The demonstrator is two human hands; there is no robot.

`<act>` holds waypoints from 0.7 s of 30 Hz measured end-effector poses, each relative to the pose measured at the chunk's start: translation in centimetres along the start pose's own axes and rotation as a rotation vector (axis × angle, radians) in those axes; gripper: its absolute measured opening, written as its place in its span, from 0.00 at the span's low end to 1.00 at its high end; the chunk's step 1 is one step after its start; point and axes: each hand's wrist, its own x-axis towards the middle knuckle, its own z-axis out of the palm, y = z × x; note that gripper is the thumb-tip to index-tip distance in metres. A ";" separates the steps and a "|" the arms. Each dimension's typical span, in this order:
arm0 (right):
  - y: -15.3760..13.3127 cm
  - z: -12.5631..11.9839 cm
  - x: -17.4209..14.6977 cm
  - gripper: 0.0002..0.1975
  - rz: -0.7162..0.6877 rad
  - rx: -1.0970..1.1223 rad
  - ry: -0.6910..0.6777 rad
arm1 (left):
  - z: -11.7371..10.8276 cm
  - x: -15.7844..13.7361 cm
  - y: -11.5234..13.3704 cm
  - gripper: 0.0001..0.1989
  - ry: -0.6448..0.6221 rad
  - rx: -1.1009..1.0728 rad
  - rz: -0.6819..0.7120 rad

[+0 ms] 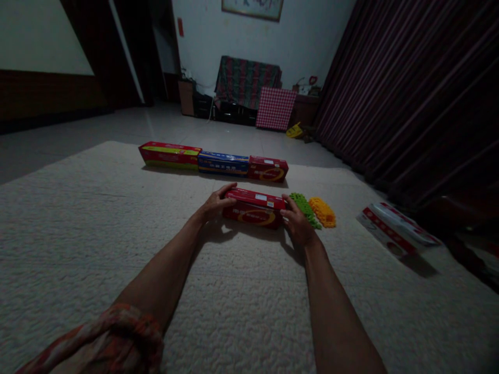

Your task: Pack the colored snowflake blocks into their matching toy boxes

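L hand (217, 203) & R hand (298, 222) clasp opp. ends of red box (253, 210), fingers curled round it. Box sits on quilted mat (237, 291), just this side of 3-box row (223, 165). Green fuzzy item (303, 205) close by R hand, orange one (323, 212) alongside.

Cannot read the smallest print on the near red box (251, 214), with ends partly covered by left hand (215, 204) and right hand (299, 224). Can see only part of the green textured piece (304, 204) behind the right hand. Cannot see the far framed picture's (253, 7) top, past the upper edge.
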 end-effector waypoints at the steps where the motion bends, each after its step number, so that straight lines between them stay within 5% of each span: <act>1: 0.0 0.1 0.2 0.40 -0.012 -0.040 0.003 | 0.3 0.0 0.0 0.48 0.016 -0.009 0.011; 6: -0.8 0.7 1.1 0.31 -0.259 -0.465 0.120 | 1.1 -0.3 0.1 0.52 0.005 -0.061 0.018; 10: -1.3 1.0 1.4 0.21 -0.429 -0.709 0.060 | 1.1 -0.2 0.1 0.54 -0.033 -0.086 0.008; 17: -3.4 0.4 2.5 0.11 -0.408 -0.812 -0.118 | 0.3 0.4 -1.3 0.54 -0.104 -0.066 -0.008; 21: -5.9 1.1 4.2 0.12 -0.281 -0.814 -0.293 | 0.2 0.2 -1.3 0.44 -0.218 -0.064 0.014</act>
